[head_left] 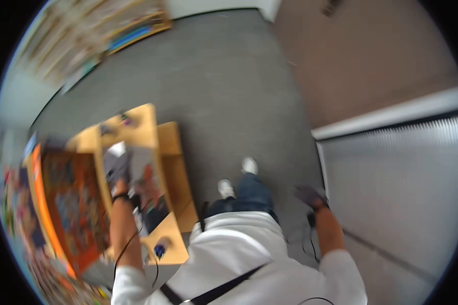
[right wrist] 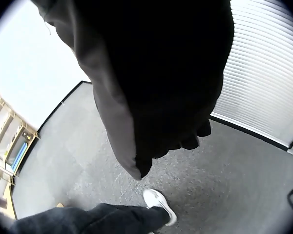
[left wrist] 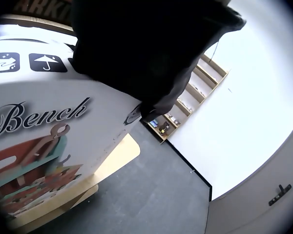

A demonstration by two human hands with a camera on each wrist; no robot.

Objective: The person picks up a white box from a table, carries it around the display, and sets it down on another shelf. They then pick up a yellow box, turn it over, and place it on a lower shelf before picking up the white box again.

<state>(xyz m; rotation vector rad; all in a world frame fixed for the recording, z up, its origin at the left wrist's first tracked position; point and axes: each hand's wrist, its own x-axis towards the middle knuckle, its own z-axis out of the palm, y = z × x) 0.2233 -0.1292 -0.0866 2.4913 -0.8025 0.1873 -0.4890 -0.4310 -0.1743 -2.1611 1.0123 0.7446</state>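
Note:
My left hand (head_left: pixel 118 166), in a dark grey glove, is over a printed box (head_left: pixel 148 175) on the wooden shelf unit at the left. In the left wrist view, the box (left wrist: pixel 49 117) has a pale face lettered "Bench" with a picture of toy tools. The dark glove (left wrist: pixel 136 48) overlaps its upper right corner; whether the fingers grip it I cannot tell. My right hand (head_left: pixel 310 195), gloved too, hangs at my right side with its fingers loose, holding nothing. Its fingertips (right wrist: pixel 189 141) point down over the floor in the right wrist view.
Several small items sit on the wooden unit (head_left: pixel 178 249), among them a dark blue one (head_left: pixel 160 250). An orange-edged display (head_left: pixel 48 203) stands beyond it. Grey floor (head_left: pixel 229 81) stretches ahead. A ribbed translucent panel (head_left: pixel 392 168) is at my right, with shelves (head_left: pixel 132 33) at the far left.

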